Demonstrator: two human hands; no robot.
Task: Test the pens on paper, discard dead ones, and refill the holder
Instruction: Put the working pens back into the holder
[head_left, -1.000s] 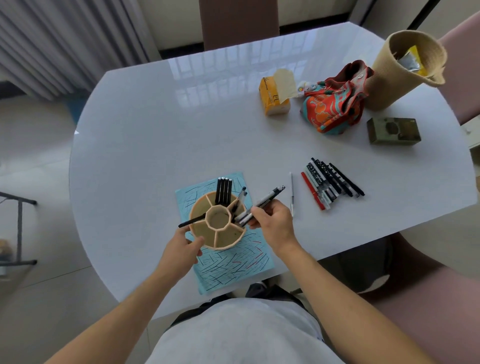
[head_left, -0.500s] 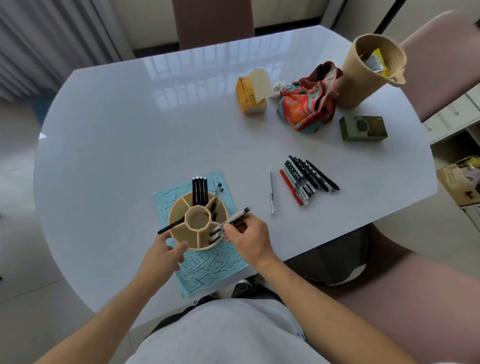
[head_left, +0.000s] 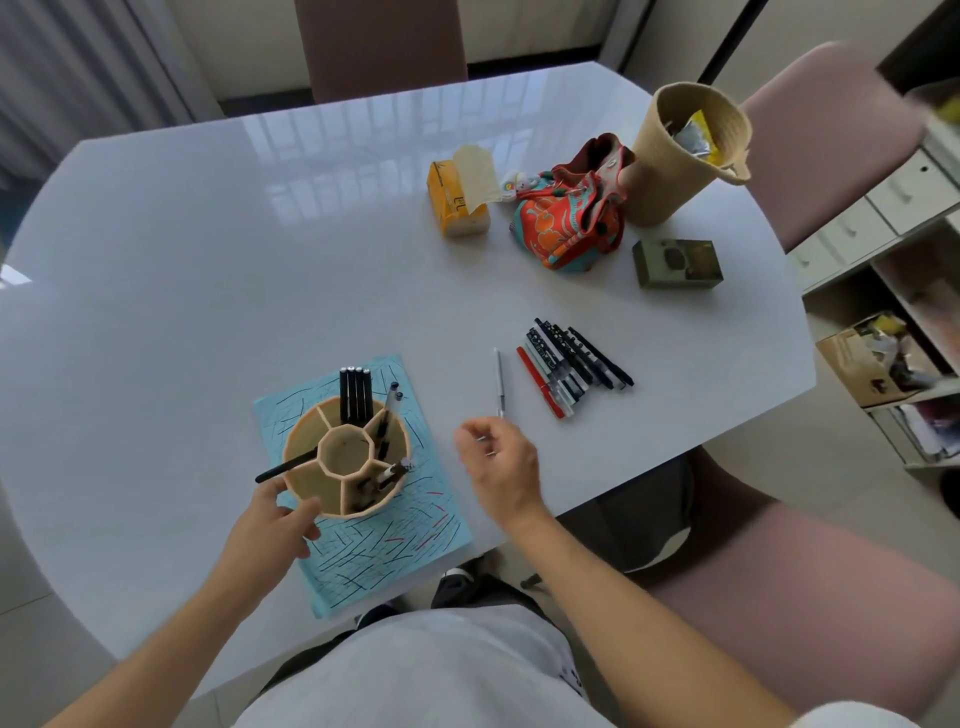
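White bench fills the view, person seated at its 6 o'clock edge. Woven basket stands at 1 o'clock with wrappers inside; red patterned pouch touches its base on the 9 o'clock side, yellow tissue pack just beyond that, dark green box at the basket's 6 o'clock. Blue paper covered in test strokes lies near the 6 o'clock edge. Tan holder with wedge compartments around a centre well stands on the paper's upper half. Left hand grips the holder wall at its 7 o'clock, thumb and fingers curled round it. Right hand hovers over the bench at the holder's 3 o'clock, fingers loosely curled, holding nothing. Row of pens, mostly black with one red on the 9 o'clock flank, lies side by side at the right hand's 1 o'clock. Single silver pen lies apart, just beside that row, its near tip close to the right hand. In the holder: four black pens upright in the 12 o'clock compartment, more in the 2 and 4 o'clock ones, one black pen leaning out at 9 o'clock.
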